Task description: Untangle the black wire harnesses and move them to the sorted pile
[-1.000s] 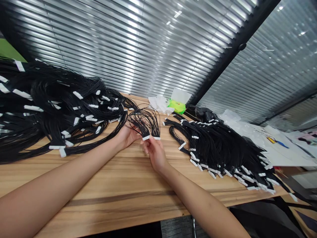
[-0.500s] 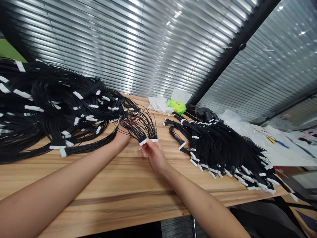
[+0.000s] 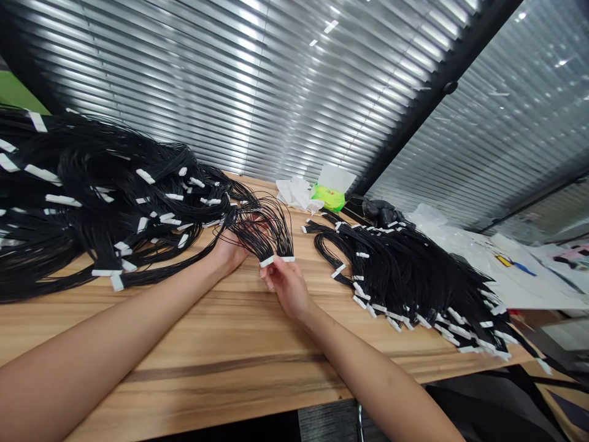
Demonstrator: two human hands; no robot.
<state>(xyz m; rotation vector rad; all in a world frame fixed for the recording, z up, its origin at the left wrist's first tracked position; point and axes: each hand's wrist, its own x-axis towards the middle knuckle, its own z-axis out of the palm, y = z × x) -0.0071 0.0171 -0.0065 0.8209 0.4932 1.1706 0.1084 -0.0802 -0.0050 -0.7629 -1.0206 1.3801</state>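
Near the table's middle, a bundle of thin black wires [image 3: 264, 230] ends in two white connectors [image 3: 267, 261]. My right hand [image 3: 286, 283] is closed on these connectors, thumb on top where they meet. Behind it, my left hand [image 3: 234, 250] lies under the spread wires, which cover most of its fingers; whether it grips them cannot be seen. From the bundle the wires run left toward a large heap of black wire harnesses [image 3: 92, 166] with many white connectors.
To the right lies a second pile of black wire harnesses [image 3: 405, 270], white connectors along its edges. At the back stand a green tissue pack [image 3: 329, 196] and crumpled tissues [image 3: 297, 193]. The wooden table [image 3: 221, 356] meets ribbed blinds behind. A blue-and-yellow tool [image 3: 515, 264] lies far right.
My left hand has moved a little to the right beneath the wires, closer to my right hand. The right hand still holds the connectors in nearly the same place.
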